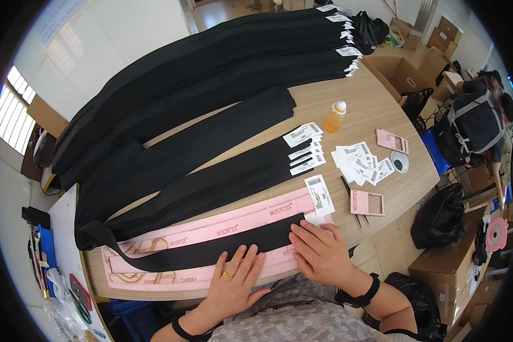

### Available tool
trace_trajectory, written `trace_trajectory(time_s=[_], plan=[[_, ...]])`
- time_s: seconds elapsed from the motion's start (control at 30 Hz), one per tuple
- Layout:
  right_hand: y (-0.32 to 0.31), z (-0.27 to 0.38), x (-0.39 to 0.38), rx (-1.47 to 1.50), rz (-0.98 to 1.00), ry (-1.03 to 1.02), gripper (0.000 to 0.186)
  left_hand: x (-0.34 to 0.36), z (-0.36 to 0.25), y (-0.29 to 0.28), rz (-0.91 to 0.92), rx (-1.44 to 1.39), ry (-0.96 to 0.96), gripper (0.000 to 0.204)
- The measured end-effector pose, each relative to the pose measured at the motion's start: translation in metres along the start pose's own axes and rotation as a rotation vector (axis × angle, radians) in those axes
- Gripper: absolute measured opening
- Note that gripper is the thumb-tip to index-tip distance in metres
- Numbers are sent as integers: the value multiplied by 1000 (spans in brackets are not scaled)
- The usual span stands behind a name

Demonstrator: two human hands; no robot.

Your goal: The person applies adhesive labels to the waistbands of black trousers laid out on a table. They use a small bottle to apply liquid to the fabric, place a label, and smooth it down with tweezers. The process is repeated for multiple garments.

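Note:
A black fabric strip [199, 251] lies lengthwise over a pink printed board [171, 284] at the table's near edge. My left hand [233, 282], wearing a ring, rests flat with fingers apart, its fingertips on the strip's near edge. At the strip's right end, my right hand [322, 253] lies with its fingers stretched out over the corner. A white piece, partly hidden, shows beside the right fingertips. Just beyond it, a white printed label [319, 195] overlaps the board's edge. The strip's left end curls up toward the other black fabric.
Long black fabric strips [182, 74] with white labels at their ends cover the far table. To the right are a bottle of orange liquid [334, 118], loose labels [356, 162], a round dish [400, 162], black tweezers [347, 188] and a pink windowed card [359, 203]. A person [476, 114] bends over beyond.

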State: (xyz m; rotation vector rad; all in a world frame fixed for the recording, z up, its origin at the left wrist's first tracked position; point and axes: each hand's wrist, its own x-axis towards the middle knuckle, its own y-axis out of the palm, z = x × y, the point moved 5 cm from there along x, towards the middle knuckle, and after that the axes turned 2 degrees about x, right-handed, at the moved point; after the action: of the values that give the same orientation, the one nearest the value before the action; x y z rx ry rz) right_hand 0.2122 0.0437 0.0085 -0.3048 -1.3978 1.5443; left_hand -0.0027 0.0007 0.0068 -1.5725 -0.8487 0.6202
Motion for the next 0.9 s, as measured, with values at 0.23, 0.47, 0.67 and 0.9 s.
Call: trace_trajectory(time_s=[0.23,0.47,0.67,0.9], plan=[[-5,-6,-3,72,20,-6,38,8,-3,3,-54,0,-20,78],[-73,-84,-34,-124,-273,330,34,17,-5,-2,-103,-21,-49,75],[-82,-109,-52,-148,-136,458,30,22,-5,-3,-140,-32,-42,73],[-82,-104,-51,-201,-195,396,22,21,-4,-3,-147,-30,-52,72]])
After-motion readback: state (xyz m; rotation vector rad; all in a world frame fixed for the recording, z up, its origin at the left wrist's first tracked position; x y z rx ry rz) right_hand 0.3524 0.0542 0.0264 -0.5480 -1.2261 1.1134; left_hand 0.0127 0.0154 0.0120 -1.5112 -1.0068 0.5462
